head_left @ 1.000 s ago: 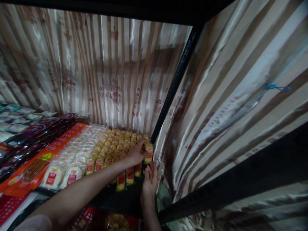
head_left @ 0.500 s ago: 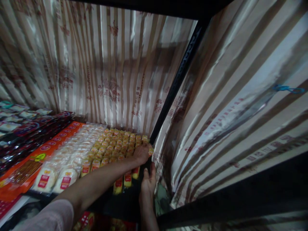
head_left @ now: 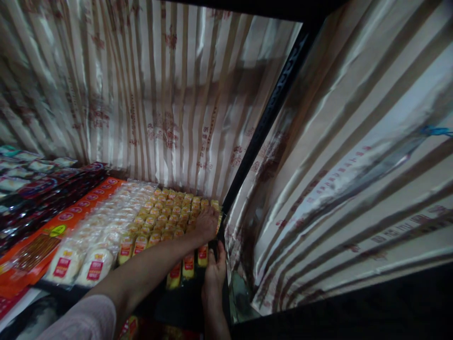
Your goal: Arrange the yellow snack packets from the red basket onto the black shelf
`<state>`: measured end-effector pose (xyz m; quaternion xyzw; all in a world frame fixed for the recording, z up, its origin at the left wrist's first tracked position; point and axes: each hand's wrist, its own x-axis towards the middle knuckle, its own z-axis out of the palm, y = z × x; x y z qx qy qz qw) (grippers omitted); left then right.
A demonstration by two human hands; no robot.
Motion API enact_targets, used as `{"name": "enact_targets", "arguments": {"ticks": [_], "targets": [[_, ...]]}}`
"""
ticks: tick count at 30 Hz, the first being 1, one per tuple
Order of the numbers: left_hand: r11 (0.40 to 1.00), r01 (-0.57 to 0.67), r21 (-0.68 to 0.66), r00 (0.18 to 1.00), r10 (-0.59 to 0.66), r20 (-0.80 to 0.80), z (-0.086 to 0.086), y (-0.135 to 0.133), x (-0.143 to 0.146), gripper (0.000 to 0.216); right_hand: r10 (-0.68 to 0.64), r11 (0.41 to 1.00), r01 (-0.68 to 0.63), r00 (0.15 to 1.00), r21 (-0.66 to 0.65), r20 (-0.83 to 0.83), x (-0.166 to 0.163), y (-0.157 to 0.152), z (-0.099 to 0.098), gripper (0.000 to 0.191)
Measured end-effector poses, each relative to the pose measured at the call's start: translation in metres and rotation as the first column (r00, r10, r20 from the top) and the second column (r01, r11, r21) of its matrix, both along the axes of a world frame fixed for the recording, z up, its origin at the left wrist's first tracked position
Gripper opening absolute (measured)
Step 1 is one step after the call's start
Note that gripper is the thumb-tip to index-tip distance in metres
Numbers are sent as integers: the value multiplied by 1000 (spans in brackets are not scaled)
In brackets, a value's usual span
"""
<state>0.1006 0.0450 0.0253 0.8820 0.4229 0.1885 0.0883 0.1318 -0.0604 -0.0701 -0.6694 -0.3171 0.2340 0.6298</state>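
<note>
My left hand (head_left: 208, 222) reaches across the shelf to the back right corner of the rows of small yellow wrapped cakes (head_left: 161, 208). Its fingers are bent over a yellow wrapped cake (head_left: 218, 224) at the end of the rows, beside the black post. Just below, my right hand (head_left: 214, 270) is raised at the shelf's right edge, thumb and fingers apart, with nothing visible in it. Near it, the front cakes, one of them a yellow cake with a red label (head_left: 202, 255), lie in their clear wrappers.
White round wrapped cakes (head_left: 95, 267) fill the rows to the left, beside an orange pack of brown sticks (head_left: 38, 252) and dark packets (head_left: 46, 193). A black post (head_left: 264, 118) slants up at the corner. Pleated striped sheeting (head_left: 170, 94) hangs behind and to the right.
My left hand has shifted slightly left and bent further over the yellow cake at the corner. My right hand has lowered a little. The view has turned slightly.
</note>
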Motion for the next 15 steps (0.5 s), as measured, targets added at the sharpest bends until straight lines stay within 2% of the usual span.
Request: {"name": "enact_targets", "arguments": {"ticks": [4,9,12,15], "targets": [[1000,9,-11,1000,-10,-21,-1,1,3,31,-2,1000,3,998,-9,60,2,2,-7,54],[998,2,-63,999,-5,-37,8,-4,1,33,-25,1000,24,997,14,67,5,0,-10,52],[998,35,-59,999,-37,-23,14,-7,-5,34,-31,999,28,998,43,58,5,-2,-7,52],[999,19,-34,998,-17,54,16,-14,-13,35,-27,999,27,1000,27,15,4,-4,2,54]]}}
